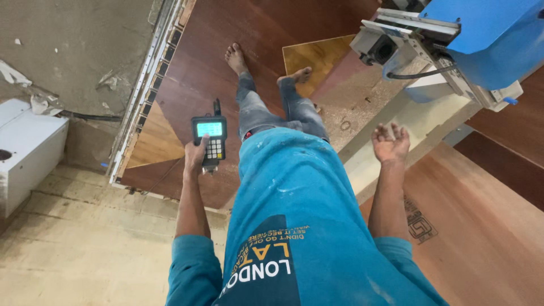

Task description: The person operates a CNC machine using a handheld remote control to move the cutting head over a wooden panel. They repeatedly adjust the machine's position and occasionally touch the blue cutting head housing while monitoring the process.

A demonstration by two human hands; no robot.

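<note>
- While you look down your body, your left hand (195, 154) wraps the handheld controller (209, 141) beside your thigh.
- Its long axis runs toward your feet (screen end farthest from you).
- Your right hand (390, 141) hangs spread, empty, near the blue machine (487, 39).

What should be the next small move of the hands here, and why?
Probably press a key with the thumb of the left hand. That hand already grips the handheld controller, whose screen is lit and faces the person. The right hand is open, holds nothing, and hovers near the blue machine head above the brown wooden sheet, so it could stay clear.
</note>
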